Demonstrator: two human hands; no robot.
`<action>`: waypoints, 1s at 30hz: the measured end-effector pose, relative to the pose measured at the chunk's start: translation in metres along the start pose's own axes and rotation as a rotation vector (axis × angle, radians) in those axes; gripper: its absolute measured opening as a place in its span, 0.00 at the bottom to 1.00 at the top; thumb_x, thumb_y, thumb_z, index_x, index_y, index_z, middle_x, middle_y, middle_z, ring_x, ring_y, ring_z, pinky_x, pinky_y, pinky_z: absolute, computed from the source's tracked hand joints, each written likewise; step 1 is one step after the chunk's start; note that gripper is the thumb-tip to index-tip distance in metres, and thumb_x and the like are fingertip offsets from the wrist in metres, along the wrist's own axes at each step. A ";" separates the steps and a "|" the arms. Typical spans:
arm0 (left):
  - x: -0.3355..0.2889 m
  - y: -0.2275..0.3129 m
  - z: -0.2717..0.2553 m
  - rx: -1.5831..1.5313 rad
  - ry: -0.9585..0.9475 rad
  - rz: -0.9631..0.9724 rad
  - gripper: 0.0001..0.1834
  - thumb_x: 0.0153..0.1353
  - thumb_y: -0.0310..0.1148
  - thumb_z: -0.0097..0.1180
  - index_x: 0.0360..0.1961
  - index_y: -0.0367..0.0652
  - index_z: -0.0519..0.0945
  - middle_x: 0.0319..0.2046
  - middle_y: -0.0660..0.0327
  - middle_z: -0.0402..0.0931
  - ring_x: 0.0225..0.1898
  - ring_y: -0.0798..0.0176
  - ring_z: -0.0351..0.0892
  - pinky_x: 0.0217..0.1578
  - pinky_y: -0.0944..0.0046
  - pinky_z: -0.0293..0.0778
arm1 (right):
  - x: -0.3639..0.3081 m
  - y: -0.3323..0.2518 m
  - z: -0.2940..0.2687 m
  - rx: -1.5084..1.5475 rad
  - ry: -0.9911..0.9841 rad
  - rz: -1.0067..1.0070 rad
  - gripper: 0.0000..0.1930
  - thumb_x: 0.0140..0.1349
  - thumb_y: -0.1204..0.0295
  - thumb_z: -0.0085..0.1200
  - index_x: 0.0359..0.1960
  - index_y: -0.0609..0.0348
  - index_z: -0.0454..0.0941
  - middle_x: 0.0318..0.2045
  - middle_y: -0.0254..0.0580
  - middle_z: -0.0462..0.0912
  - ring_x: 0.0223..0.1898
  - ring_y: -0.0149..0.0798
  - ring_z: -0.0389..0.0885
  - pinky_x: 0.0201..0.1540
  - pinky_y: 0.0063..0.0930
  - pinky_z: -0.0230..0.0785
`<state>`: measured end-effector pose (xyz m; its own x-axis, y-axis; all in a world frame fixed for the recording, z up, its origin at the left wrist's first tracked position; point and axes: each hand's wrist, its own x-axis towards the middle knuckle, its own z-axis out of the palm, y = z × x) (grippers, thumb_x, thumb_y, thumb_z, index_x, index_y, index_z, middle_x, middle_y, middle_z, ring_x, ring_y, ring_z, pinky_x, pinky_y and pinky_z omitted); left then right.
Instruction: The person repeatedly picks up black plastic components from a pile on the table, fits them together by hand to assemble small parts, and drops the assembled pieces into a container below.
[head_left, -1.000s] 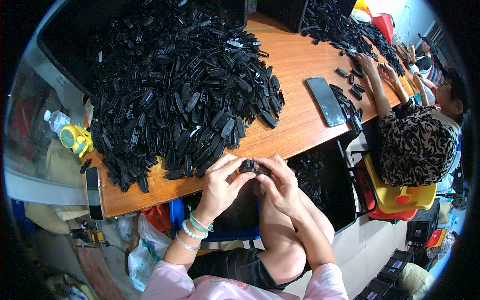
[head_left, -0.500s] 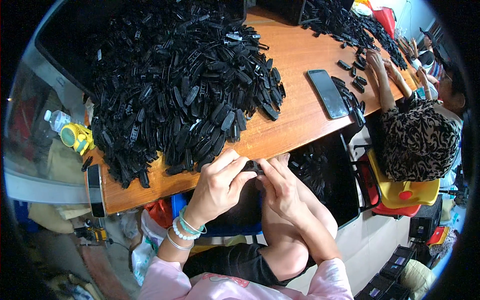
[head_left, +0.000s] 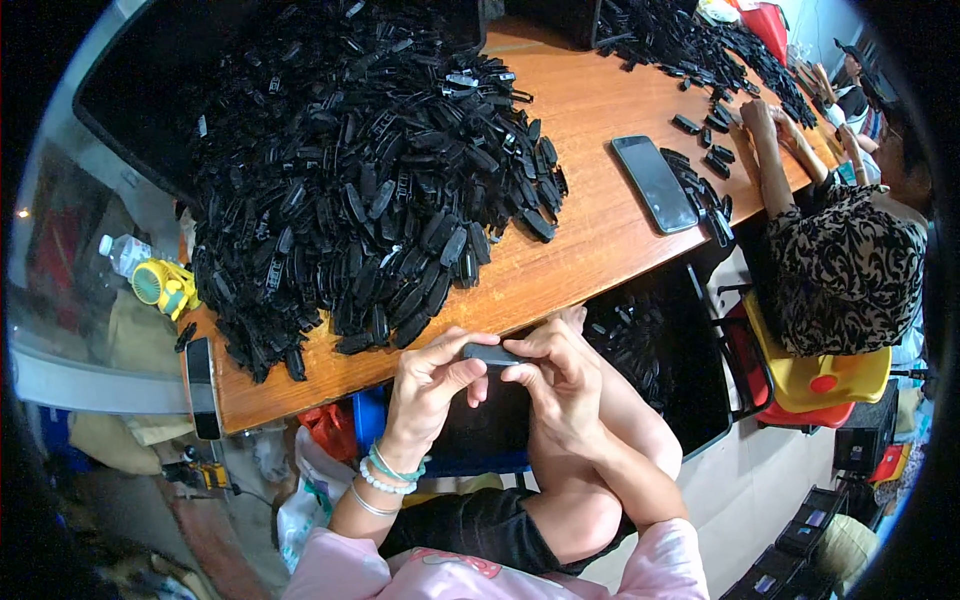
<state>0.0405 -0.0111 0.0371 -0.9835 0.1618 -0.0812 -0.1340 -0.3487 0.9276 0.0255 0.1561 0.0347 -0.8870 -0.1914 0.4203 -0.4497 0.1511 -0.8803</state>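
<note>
Between my two hands, just off the table's front edge, is a small black oblong plastic part (head_left: 490,354), held level. My left hand (head_left: 432,378), with bracelets at its wrist, pinches one end between thumb and fingers. The other end sits in the fingertips of my right hand (head_left: 562,378). Beyond my hands, a big heap of similar black plastic parts (head_left: 350,200) covers the left of the wooden table (head_left: 570,110). Fine detail of the held part is too small to make out.
A phone (head_left: 655,185) lies beside a small row of black parts. Another phone (head_left: 202,385) rests at the left corner by a yellow fan (head_left: 165,287). Below the table, a black bin (head_left: 690,400) holds parts. At right, a co-worker (head_left: 845,270) handles pieces.
Both hands have dropped slightly toward me and moved a little apart. The black part between them has turned and now shows its long side. The whole view has shifted slightly.
</note>
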 end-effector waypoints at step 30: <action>0.089 0.017 -0.018 1.492 0.457 0.525 0.14 0.46 0.31 0.64 0.26 0.38 0.70 0.30 0.54 0.69 0.35 0.51 0.72 0.35 0.55 0.71 | 0.110 0.061 0.004 -0.776 -0.097 -0.080 0.06 0.54 0.75 0.54 0.34 0.57 0.78 0.32 0.46 0.74 0.32 0.51 0.78 0.33 0.40 0.71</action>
<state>-0.0513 -0.0196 0.0390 -0.8690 -0.0426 0.4930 0.1676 0.9120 0.3743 -0.0998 0.1404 0.0261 -0.8518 -0.3086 0.4233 -0.4882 0.7609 -0.4275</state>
